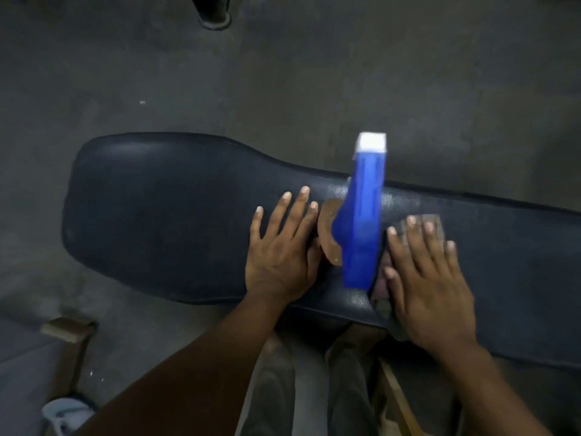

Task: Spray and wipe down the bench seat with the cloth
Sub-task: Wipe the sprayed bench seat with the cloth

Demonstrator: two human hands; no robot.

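The black padded bench seat (163, 215) runs across the view from left to right. A blue spray bottle (361, 221) with a white nozzle tip stands on the seat between my hands, and neither hand touches it. My left hand (283, 247) lies flat on the seat just left of the bottle, fingers spread, holding nothing. My right hand (430, 278) presses flat on a dark grey cloth (437, 220) on the seat right of the bottle; most of the cloth is hidden under the hand. A brown curved patch (328, 234) shows beside the bottle's base; what it is cannot be told.
Grey concrete floor (314, 73) surrounds the bench. A round black equipment foot (215, 18) stands at the top. A wooden block (67, 328) and a white shoe (63, 413) are at the lower left. My trouser legs (276, 388) are below the bench's near edge.
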